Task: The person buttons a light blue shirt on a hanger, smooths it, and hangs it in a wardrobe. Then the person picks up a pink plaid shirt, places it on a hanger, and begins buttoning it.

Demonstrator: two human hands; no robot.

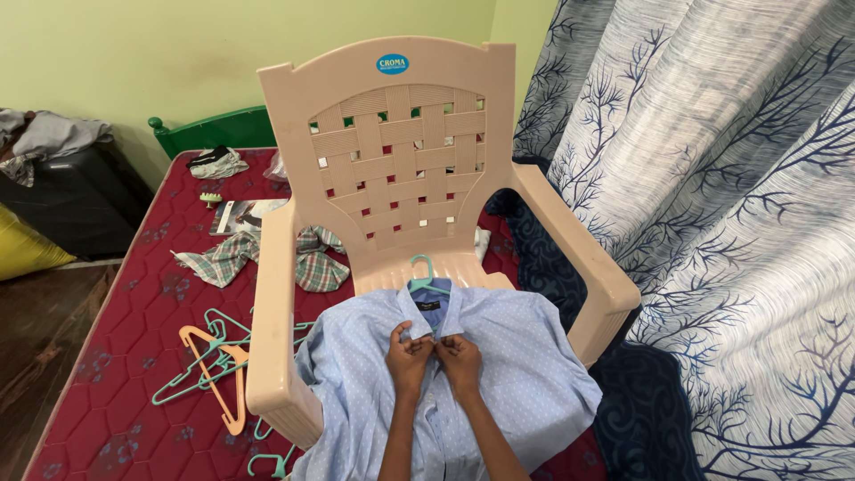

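Note:
A light blue dotted shirt lies spread over the seat of a beige plastic armchair, hung on a teal hanger whose hook shows above the collar. My left hand and my right hand meet at the shirt's front just below the collar. Both pinch the fabric edges at the top button, fingers closed on the cloth.
Behind the chair is a bed with a red patterned mattress. On it lie several teal and orange hangers, a plaid cloth and small items. A blue-white tree-print curtain hangs at the right. A dark case stands at left.

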